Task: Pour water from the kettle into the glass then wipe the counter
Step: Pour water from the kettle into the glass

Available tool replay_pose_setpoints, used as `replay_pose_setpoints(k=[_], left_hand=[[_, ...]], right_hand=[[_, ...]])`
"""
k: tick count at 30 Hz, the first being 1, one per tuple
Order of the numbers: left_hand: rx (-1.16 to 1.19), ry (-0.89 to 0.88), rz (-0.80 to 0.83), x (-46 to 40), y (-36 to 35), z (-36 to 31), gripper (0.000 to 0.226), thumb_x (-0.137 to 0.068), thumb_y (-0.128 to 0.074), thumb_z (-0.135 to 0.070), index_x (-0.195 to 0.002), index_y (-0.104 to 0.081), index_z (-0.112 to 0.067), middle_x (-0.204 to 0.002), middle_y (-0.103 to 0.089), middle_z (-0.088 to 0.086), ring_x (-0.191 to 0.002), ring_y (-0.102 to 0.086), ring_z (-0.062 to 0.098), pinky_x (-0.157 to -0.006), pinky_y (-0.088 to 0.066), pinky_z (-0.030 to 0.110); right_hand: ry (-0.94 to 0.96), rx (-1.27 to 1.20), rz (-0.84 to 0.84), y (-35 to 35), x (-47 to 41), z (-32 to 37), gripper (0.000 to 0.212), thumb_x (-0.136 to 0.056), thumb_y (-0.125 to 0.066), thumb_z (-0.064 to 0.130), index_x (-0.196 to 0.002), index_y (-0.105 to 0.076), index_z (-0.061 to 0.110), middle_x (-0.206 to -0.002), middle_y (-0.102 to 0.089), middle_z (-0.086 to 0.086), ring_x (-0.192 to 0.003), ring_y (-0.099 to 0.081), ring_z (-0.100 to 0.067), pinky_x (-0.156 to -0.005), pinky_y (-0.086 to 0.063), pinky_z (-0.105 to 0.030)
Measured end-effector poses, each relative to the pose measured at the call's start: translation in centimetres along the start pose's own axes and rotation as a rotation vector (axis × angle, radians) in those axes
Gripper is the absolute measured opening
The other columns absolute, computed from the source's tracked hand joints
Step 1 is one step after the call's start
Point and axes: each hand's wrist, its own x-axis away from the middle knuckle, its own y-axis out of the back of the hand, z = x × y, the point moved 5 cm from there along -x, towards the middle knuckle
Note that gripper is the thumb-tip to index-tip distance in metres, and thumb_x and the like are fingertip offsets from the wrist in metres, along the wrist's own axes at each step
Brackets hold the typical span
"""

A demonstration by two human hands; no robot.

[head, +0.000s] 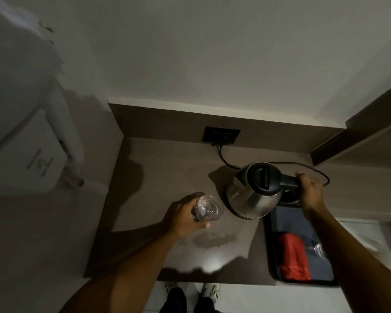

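A steel kettle [251, 195] with a black lid and handle is over the brown counter [149, 177], tilted toward the left. My right hand [308, 190] grips its black handle. A clear glass [209, 208] is just left of the kettle's spout side, and my left hand [185, 216] is wrapped around it from the left. A shallow puddle of water [212, 239] lies on the counter just in front of the glass. No stream of water is visible between kettle and glass.
A black tray [271, 240] at the counter's right front holds a red cloth [294, 256] and another glass [319, 250]. A black cord [224, 159] runs from a wall socket [221, 134] behind the kettle. A white appliance [20, 132] hangs at left.
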Motion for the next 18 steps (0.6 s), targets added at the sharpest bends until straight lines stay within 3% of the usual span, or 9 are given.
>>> replay_pose_setpoints(k=[2, 4, 7, 8, 10, 13, 18], left_hand=[[-0.02, -0.002, 0.002, 0.0, 0.2, -0.2, 0.093, -0.062, -0.093, -0.044, -0.143, -0.053, -0.024, -0.139, -0.064, -0.003, -0.123, -0.063, 0.017, -0.104, -0.053, 0.035], [-0.03, 0.004, 0.009, 0.0, 0.2, -0.2, 0.092, -0.063, -0.093, -0.044, -0.143, -0.053, -0.024, -0.138, -0.065, -0.003, -0.122, -0.064, 0.017, -0.104, -0.052, 0.035], [-0.035, 0.023, 0.022, 0.1, 0.3, -0.3, 0.093, -0.062, -0.092, -0.046, -0.143, -0.053, -0.024, -0.137, -0.066, -0.003, -0.121, -0.064, 0.018, -0.103, -0.052, 0.035], [-0.04, 0.027, 0.027, 0.1, 0.3, -0.3, 0.094, -0.062, -0.092, -0.047, -0.144, -0.052, -0.024, -0.137, -0.066, -0.002, -0.121, -0.064, 0.019, -0.103, -0.052, 0.036], [-0.056, 0.027, 0.022, 0.2, 0.4, -0.3, 0.096, -0.061, -0.092, -0.05, -0.144, -0.051, -0.026, -0.136, -0.067, -0.003, -0.119, -0.066, 0.019, -0.102, -0.053, 0.035], [-0.062, 0.019, 0.016, 0.3, 0.6, -0.4, 0.094, -0.059, -0.09, -0.055, -0.142, -0.052, -0.031, -0.131, -0.07, -0.005, -0.115, -0.068, 0.019, -0.099, -0.055, 0.035], [-0.072, 0.002, 0.023, 0.4, 0.6, -0.3, 0.094, -0.06, -0.09, -0.055, -0.142, -0.051, -0.032, -0.13, -0.071, -0.003, -0.115, -0.068, 0.021, -0.098, -0.056, 0.037]], right_hand=[[0.086, 0.071, 0.021, -0.8, 0.3, 2.3, 0.042, -0.09, -0.05, 0.031, -0.054, -0.051, 0.009, -0.041, -0.052, 0.007, -0.043, -0.045, -0.012, -0.043, -0.037, -0.02], [0.177, 0.185, 0.053, -1.6, 0.9, 4.6, 0.044, -0.094, -0.052, 0.023, -0.05, -0.051, 0.017, -0.041, -0.055, 0.012, -0.038, -0.048, -0.003, -0.041, -0.039, -0.015], [0.326, 0.372, 0.13, -2.7, 2.1, 7.9, 0.043, -0.097, -0.053, 0.025, -0.058, -0.061, 0.009, -0.052, -0.063, -0.004, -0.046, -0.061, -0.021, -0.045, -0.05, -0.032], [0.375, 0.421, 0.147, -3.1, 2.5, 8.9, 0.043, -0.095, -0.053, 0.03, -0.058, -0.061, 0.009, -0.049, -0.06, -0.006, -0.043, -0.058, -0.02, -0.042, -0.048, -0.031], [0.497, 0.507, 0.16, -3.8, 3.5, 10.9, 0.045, -0.088, -0.048, 0.04, -0.049, -0.053, 0.018, -0.04, -0.047, 0.005, -0.033, -0.045, -0.01, -0.038, -0.035, -0.016], [0.652, 0.683, 0.169, -5.0, 4.7, 13.0, 0.05, -0.085, -0.046, 0.04, -0.042, -0.045, 0.014, -0.037, -0.041, -0.002, -0.032, -0.035, -0.014, -0.039, -0.027, -0.022], [0.736, 0.874, 0.136, -6.4, 5.9, 13.9, 0.052, -0.084, -0.044, 0.044, -0.042, -0.046, 0.014, -0.037, -0.044, -0.008, -0.032, -0.039, -0.026, -0.039, -0.036, -0.028]])
